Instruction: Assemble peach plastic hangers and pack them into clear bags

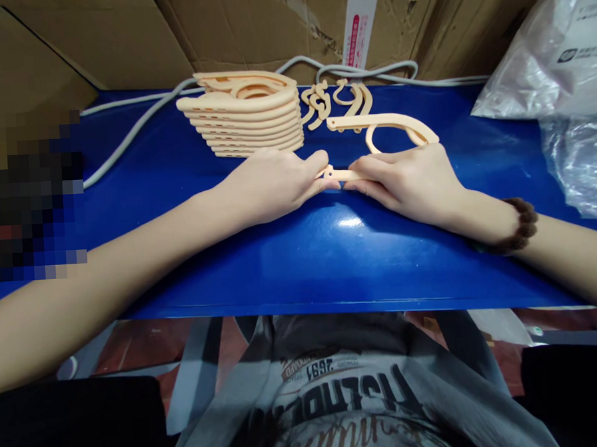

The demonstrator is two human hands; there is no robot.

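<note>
My left hand point(289, 180) is closed, pinching the end of a beige plastic hanger piece point(343, 175) with a small hole in it. On the same piece, my right hand point(409, 181) is closed from the other side, thumb and fingers pressed together; most of the piece is hidden in the two hands. Just behind my right hand lies a curved beige hanger arm point(383, 120) with a rounded loop beneath it; whether it joins the held piece I cannot tell. A neat stack of beige folded hangers point(247, 116) stands behind my left hand. Several loose beige hooks point(317, 104) lie right of the stack.
The blue tabletop point(290, 264) ends at a front edge near my body. A grey cable point(138, 135) runs along the back and left. Cardboard boxes point(248, 32) stand behind, and clear plastic bags point(545, 70) lie at the right. A pixelated patch covers the left side.
</note>
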